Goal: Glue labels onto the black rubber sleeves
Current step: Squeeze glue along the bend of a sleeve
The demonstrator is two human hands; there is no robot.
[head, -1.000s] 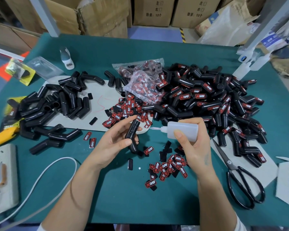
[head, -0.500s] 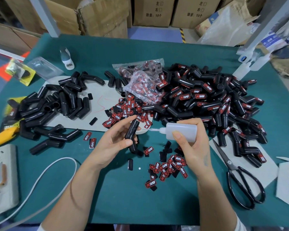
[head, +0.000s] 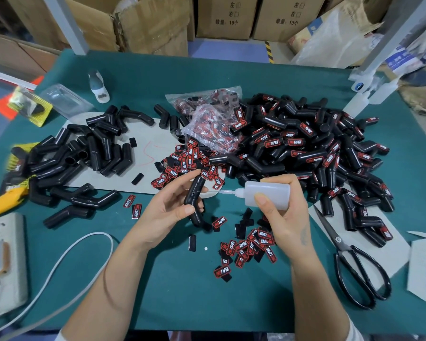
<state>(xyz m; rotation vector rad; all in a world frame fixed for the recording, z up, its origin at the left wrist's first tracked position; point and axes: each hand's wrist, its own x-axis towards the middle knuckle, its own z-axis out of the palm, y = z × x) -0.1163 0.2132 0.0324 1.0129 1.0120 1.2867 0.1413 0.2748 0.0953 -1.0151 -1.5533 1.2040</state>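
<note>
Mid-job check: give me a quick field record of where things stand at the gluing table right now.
left hand: left hand grips one bent black sleeve, held above the table
right hand: right hand holds the glue bottle, nozzle pointed at the sleeve
label on held sleeve: none visible
unlabelled sleeves: pile at left
labelled sleeves: pile at right
loose labels: cluster under the right hand
scissors: scissors lying at right

Green-covered table [head: 182, 303]. On it: grey sheet [head: 143, 178] under unlabelled black sleeves [head: 94, 148], labelled sleeve heap [head: 312, 153] far right, loose red-black labels [head: 249, 247] near centre, scissors [head: 354, 264], white cable [head: 67, 259], yellow knife [head: 3, 203].
</note>
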